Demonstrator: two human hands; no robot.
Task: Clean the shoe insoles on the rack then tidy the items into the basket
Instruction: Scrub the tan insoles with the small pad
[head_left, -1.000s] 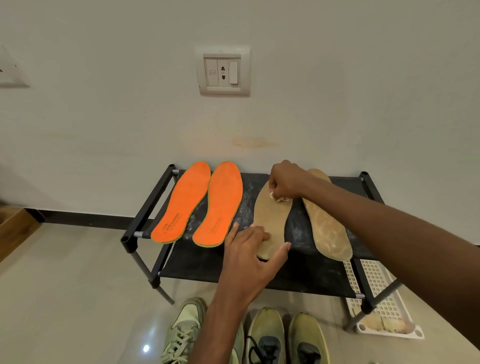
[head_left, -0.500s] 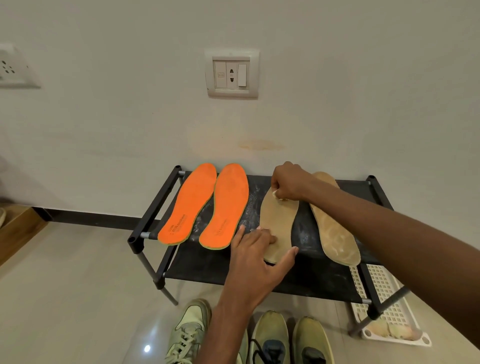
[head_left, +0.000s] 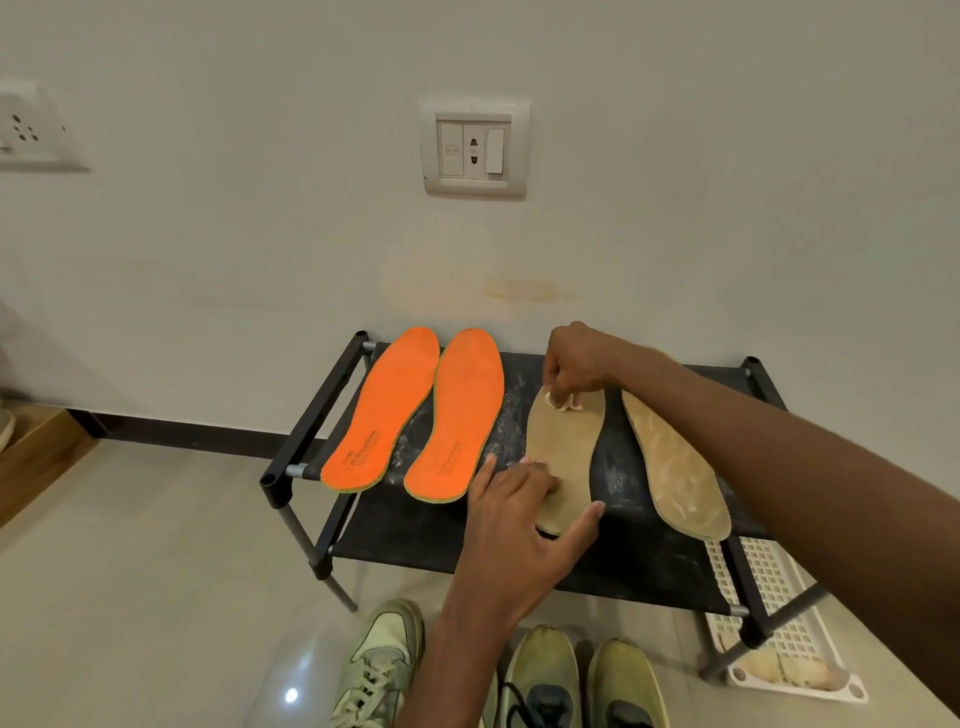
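Two orange insoles (head_left: 387, 410) (head_left: 457, 415) lie side by side on the left of a black fabric shoe rack (head_left: 639, 561). Two tan insoles lie on the right. My left hand (head_left: 519, 514) presses flat on the heel end of the nearer tan insole (head_left: 563, 452), fingers spread. My right hand (head_left: 574, 361) is closed on a small pale cloth (head_left: 561, 401) at that insole's toe end. The other tan insole (head_left: 675, 467), streaked with pale marks, lies partly under my right forearm.
A white perforated plastic basket (head_left: 779, 618) sits on the floor under the rack's right end, with pale items in it. Three greenish sneakers (head_left: 379, 665) stand on the tiled floor in front. The wall with a switch plate (head_left: 474, 148) is directly behind the rack.
My right hand with the cloth has stayed at the toe end of the tan insole with small shifts. My left hand keeps holding the heel. The view moved slightly left and down.
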